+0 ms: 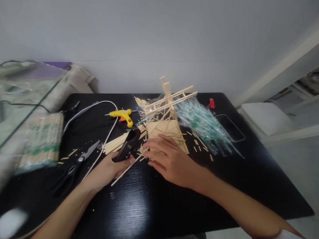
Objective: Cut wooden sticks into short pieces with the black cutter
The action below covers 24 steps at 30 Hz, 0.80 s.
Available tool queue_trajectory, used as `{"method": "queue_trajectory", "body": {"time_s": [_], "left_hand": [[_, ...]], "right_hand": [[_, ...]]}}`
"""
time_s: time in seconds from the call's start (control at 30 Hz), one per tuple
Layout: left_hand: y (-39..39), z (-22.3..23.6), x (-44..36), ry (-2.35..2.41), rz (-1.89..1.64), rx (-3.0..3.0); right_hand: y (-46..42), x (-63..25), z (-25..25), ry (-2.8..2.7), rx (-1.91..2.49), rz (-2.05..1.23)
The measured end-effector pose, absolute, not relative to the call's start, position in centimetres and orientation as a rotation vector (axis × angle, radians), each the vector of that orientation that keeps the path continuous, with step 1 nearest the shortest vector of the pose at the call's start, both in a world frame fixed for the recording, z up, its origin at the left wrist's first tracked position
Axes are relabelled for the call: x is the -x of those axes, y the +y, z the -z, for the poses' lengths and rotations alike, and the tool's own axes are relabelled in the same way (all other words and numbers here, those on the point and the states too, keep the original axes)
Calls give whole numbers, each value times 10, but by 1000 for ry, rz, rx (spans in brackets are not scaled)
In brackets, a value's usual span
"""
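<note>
My left hand (112,168) is closed around a black hand tool (128,144), whose exact kind I cannot make out. A thin wooden stick (125,174) slants past my left thumb. Its upper end meets the fingertips of my right hand (169,160), which are bent around it; the right thumb is hidden. Just beyond my right hand stands a structure of glued sticks (169,97), with an upright post and crossing rails. Below it lies a flat stick panel (162,126), partly covered by loose sticks and my fingers.
A yellow glue gun (124,116) lies behind the black tool. Scissors (80,161) and a white cable (107,138) are at left, near a pack of sticks (41,140). Plastic wrappers (199,119), a phone (231,127) and a red object (211,103) are at right.
</note>
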State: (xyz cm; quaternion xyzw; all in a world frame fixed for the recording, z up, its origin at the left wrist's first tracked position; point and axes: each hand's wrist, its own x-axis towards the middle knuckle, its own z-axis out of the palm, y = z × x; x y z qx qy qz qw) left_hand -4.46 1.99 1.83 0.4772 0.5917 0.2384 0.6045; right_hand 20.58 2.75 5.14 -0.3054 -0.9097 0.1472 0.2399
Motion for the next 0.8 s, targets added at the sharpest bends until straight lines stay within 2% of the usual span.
{"method": "queue_trajectory", "body": {"time_s": [0.17,0.33,0.43,0.6,0.8], "left_hand": [[13,-11,34,1227,-499,-979],[10,-8,32,1135,-476,-870],[10,-10,32,1144,-531,-863],[14,-9,31,1107,-615,-798],[18,-1,32,1069,-663,-764]], "right_hand": [[21,-198,-46,-2734,786,-344],[17,-194,-42,-2874,805,-531],[3,-186,-25,-2836,693,-552],[-45,-165,22,-2726,240,-519],[-59,-160,38,-2720,319,-462]]}}
